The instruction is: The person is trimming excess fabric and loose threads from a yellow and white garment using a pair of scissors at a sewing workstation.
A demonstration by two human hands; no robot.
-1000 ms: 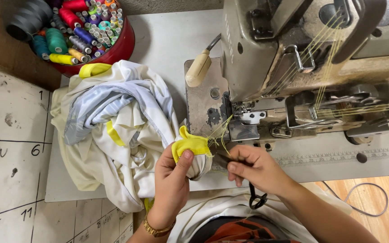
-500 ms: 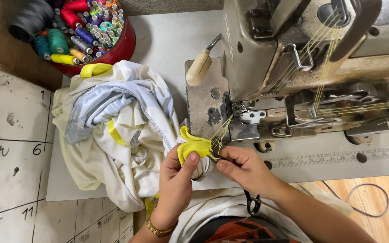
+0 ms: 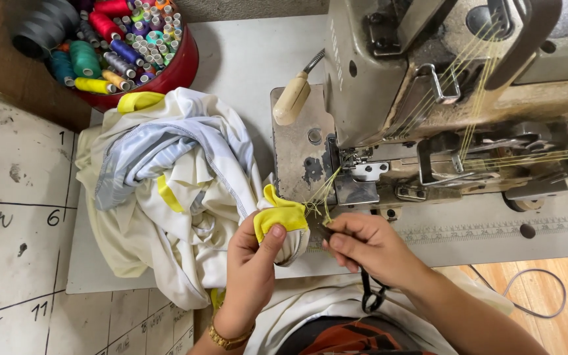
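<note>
My left hand (image 3: 251, 260) pinches a yellow fabric piece (image 3: 279, 215) that is joined to a white and pale blue garment (image 3: 165, 190) heaped on the table. My right hand (image 3: 366, 246) grips small black thread snips (image 3: 369, 296), whose loop handle hangs below my palm. The tip of the snips is hidden by my fingers, close to the yellow threads (image 3: 320, 197) that run from the fabric to the needle area of the sewing machine (image 3: 442, 98). Both hands sit just in front of the machine's presser foot.
A red tub (image 3: 165, 69) full of coloured thread spools stands at the back left. A wooden knob (image 3: 290, 102) sticks out of the machine's left side. A ruler strip (image 3: 488, 230) runs along the machine bed. A cable (image 3: 534, 296) lies on the wooden floor at right.
My right hand has moved left with the snips, closing in on the yellow threads beside the fabric. My left hand shifted the yellow piece slightly right and down.
</note>
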